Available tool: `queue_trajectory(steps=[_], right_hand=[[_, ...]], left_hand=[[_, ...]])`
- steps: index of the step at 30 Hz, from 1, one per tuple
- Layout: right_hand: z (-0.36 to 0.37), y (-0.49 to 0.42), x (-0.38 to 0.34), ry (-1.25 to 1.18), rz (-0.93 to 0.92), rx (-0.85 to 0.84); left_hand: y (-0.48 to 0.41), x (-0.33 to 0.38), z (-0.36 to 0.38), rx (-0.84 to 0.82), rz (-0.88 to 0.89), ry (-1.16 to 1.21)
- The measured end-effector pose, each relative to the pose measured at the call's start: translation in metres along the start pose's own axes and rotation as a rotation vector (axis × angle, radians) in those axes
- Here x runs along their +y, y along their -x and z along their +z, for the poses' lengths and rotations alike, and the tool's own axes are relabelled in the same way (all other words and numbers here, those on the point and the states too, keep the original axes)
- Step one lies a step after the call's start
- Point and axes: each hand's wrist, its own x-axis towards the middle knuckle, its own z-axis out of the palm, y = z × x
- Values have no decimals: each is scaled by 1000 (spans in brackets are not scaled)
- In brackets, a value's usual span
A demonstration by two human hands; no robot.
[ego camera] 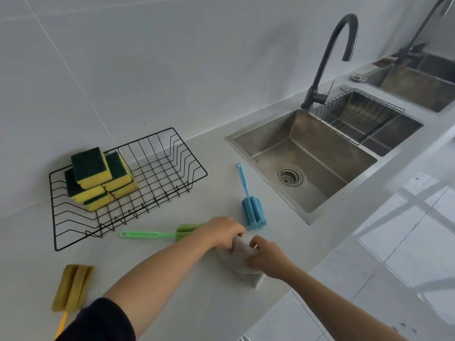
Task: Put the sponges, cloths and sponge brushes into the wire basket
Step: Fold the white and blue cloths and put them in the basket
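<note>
A black wire basket (pixel 172 193) rests on the counter at the left, holding several yellow-and-green sponges (pixel 98 178) stacked in its left end. Near the counter's front edge lies a pale grey cloth (pixel 242 263). My left hand (pixel 221 231) pinches its top fold and my right hand (pixel 266 259) grips it from the right. A blue sponge brush (pixel 252 211) lies just beyond my hands. A green sponge brush (pixel 157 234) lies in front of the basket, its head partly under my left hand. A yellow sponge brush (pixel 72 287) lies at the lower left.
A steel sink (pixel 302 166) with a dark tap (pixel 327 60) is set into the counter to the right, with a wire drainer (pixel 357 114) across its far end. A second sink (pixel 418 82) lies farther right. The tiled floor (pixel 394 254) is beyond the counter edge.
</note>
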Motion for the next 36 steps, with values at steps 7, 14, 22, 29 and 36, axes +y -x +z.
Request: queue_trajectory(steps=[7, 14, 22, 29, 36], right_hand=[[-71, -9, -45, 122, -204, -23], [-128, -30, -120, 182, -397, 37], [-147, -84, -220, 155, -546, 40], [-141, -149, -288, 225, -588, 36], [-123, -217, -316, 404, -543, -29]], left_hand=[[37, -28, -40, 108, -63, 316], [68, -70, -85, 317, -129, 488], [97, -149, -129, 456, -318, 521], [86, -224, -143, 431, -549, 420], [53, -274, -141, 232, -607, 365]])
